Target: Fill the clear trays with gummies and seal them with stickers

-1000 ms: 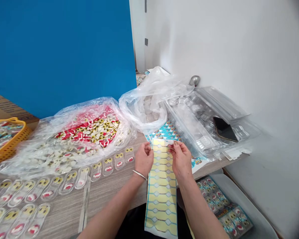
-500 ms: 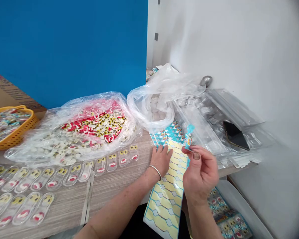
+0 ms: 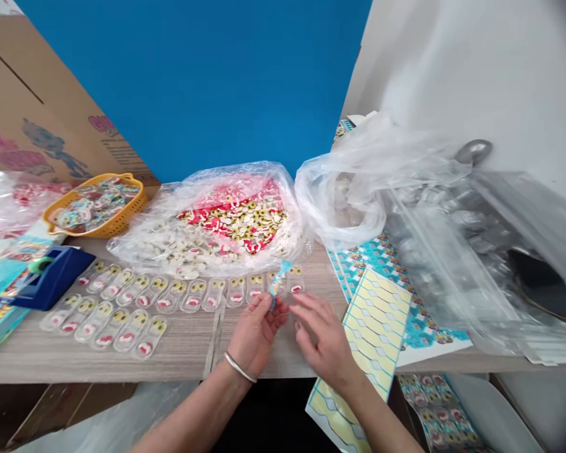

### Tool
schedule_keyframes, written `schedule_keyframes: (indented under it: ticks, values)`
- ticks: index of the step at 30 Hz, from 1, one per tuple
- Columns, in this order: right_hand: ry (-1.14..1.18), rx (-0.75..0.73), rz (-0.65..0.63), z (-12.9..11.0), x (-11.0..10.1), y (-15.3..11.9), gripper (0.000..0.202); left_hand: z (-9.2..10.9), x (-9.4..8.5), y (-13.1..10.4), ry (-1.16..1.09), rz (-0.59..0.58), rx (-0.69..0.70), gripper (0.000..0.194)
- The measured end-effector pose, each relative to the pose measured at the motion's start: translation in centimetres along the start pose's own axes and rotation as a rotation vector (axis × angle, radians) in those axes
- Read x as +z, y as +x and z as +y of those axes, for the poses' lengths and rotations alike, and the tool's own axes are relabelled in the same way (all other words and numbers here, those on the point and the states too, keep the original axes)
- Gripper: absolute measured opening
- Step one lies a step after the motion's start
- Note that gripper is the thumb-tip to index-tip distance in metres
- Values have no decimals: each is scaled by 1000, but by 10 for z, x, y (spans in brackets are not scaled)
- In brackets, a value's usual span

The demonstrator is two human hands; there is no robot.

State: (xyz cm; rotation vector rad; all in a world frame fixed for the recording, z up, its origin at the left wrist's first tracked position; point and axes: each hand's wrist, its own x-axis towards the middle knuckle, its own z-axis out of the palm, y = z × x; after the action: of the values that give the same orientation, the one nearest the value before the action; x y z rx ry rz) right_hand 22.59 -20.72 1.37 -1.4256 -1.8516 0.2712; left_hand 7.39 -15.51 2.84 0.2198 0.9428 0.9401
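My left hand [image 3: 257,333], with a bangle at its wrist, pinches a small blue printed sticker [image 3: 278,283] by its lower end. Just right of it, my right hand [image 3: 323,343] has its fingers apart and appears to hold nothing. Under the right forearm lies a yellow backing sheet [image 3: 377,314] with outlines of peeled stickers, hanging over the table's front edge. Beyond my hands and to the left stand two rows of clear plastic shells [image 3: 146,340], each with yellow-ringed eye pieces and a red-and-white mouth piece.
An open plastic bag [image 3: 236,220] of loose eye and mouth pieces lies behind the rows. Left are a yellow basket [image 3: 122,217] and a blue tape dispenser [image 3: 51,277]. On the right are printed sticker sheets [image 3: 415,333], bags of clear shells [image 3: 453,251] and a black phone [image 3: 542,283].
The sticker has passed from my right hand to my left. Both hands have moved from the yellow sheet toward the shell rows, and the view has turned left.
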Motion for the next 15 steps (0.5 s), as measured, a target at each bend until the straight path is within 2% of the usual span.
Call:
schedule_keyframes:
  ticks: [2,4,8,11,15]
  values:
    - [-8,154,19,15,7,19,35,20,-18,3,17,92,81,17]
    - [-58,279,-2,35,14,40,36,35,-33,2,23,135,143,17]
    - [-193,316,-154,64,26,69,35,49,-51,-4,29,155,173,19]
    - [-255,313,-201,66,30,62,29,47,-58,-8,41,154,165,22]
    - [-250,315,-190,44,33,23,27,37,-61,-11,100,141,153,24]
